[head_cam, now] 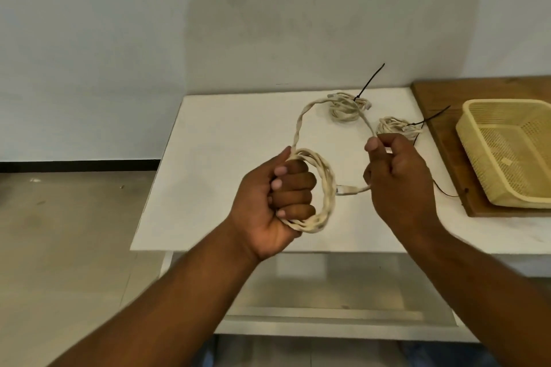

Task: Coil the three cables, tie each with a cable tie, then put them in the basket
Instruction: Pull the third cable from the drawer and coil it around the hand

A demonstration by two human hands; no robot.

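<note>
Left hand (pixel 277 197): fingers curled tight round the wound turns of the third cable (pixel 326 188), held above the front half of the white table (pixel 214 158). From the top of that fist the cable rises in one wide loose loop, arcs toward the back of the table and comes down to the right hand (pixel 399 179), which pinches it between thumb and forefinger. The plug end (pixel 346 189) sticks out from under the right palm, pointing at the coil.

First tied coil (pixel 346 107) lies near the back edge, its black cable tie (pixel 369 80) standing up against the wall. Second tied coil (pixel 393 126) lies just right of it, partly behind the right fingers, close to the edge of the wooden board (pixel 438 146); its tie (pixel 429 118) reaches over that edge.

The basket (pixel 507 116) sits on the board, well right of both hands, holding none of the coils. We note a thin black strand (pixel 444 191) beside the right wrist; we cannot tell what it is.

Room: open white tabletop runs from the left hand to the table's left and back edges. The front edge passes under both forearms.
</note>
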